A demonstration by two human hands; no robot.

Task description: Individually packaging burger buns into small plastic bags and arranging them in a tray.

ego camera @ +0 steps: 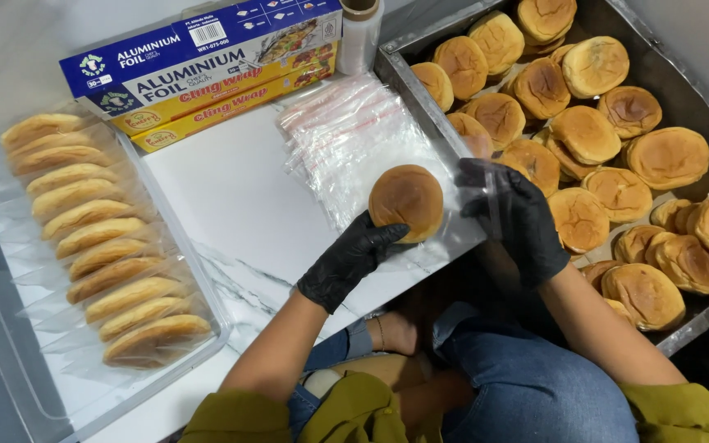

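Observation:
My left hand (350,258), in a black glove, grips a round golden-brown bun (406,200) from below. Just to its right, my right hand (519,217), also in a black glove, pinches the edge of a clear plastic bag (486,193) held open beside the bun. Both hands hover over the near edge of a white marble surface (231,205). A pile of empty clear bags (346,139) with red zip strips lies just behind the bun.
A large metal tray (408,78) on the right holds several loose buns (584,135). A clear plastic bin (10,328) on the left holds a row of bagged buns (100,238). Boxes of foil and cling wrap (207,61) and a film roll (360,33) lie at the back.

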